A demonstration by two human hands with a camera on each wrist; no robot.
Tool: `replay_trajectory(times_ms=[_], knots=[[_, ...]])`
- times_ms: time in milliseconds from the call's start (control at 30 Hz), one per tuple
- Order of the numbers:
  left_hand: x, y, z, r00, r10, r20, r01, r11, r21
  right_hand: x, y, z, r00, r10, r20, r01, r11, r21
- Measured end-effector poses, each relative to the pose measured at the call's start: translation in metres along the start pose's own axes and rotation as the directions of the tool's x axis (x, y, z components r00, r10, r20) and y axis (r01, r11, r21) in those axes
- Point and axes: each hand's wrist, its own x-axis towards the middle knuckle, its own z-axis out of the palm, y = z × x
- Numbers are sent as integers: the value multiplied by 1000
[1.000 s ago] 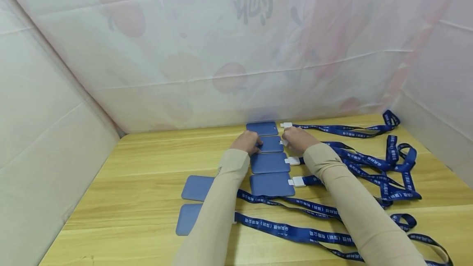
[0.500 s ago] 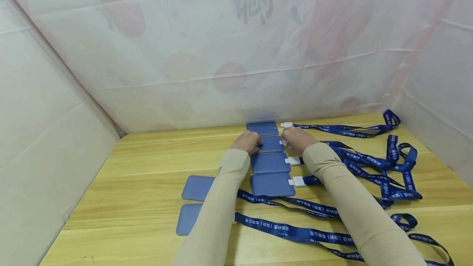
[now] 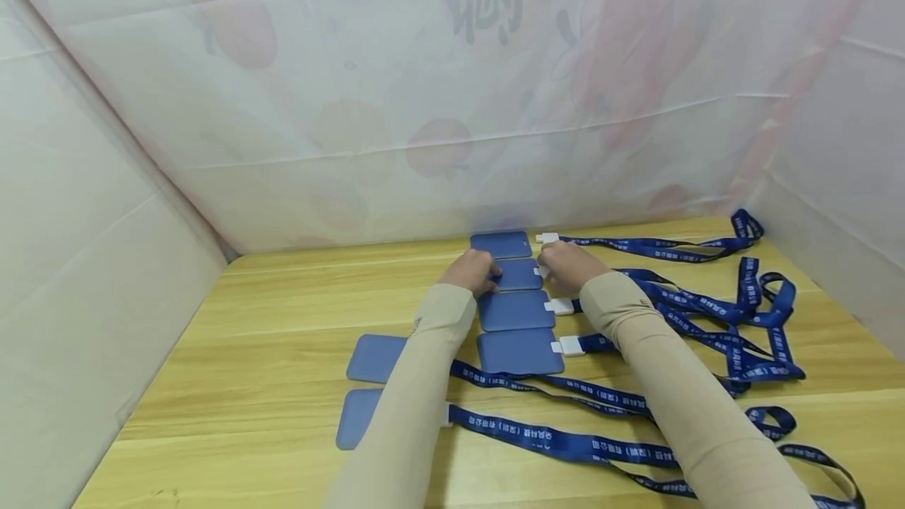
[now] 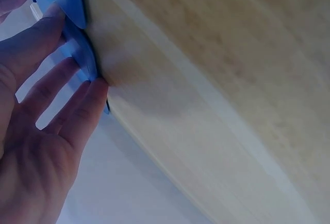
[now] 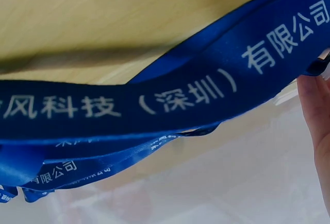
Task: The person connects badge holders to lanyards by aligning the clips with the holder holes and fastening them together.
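Note:
A blue badge holder, second from the back in a column of several, lies flat on the table. My left hand holds it at its left end, with thumb and fingers at its edges in the left wrist view. At its right end, my right hand pinches the white clip, mostly hidden under the fingers. From that hand a navy lanyard with white lettering trails right; the lanyard strap fills much of the right wrist view, where only part of the hand shows at the edge.
Blue badge holders lie behind and in front, with white clips at their right ends. Two more holders sit front left, partly under the left sleeve. Lanyards tangle at right. A pale printed cloth walls the table's back.
Both hands keep their places at the second badge holder and its clip. Only a very slight shift of the whole view shows.

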Motion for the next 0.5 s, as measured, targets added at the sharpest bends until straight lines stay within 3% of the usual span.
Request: replay_trajectory(times_ms=[500], knots=[[2,-3,3,999,36,-2,-36,999,26,-4,5,1,997,-64,-41,65,998,13]])
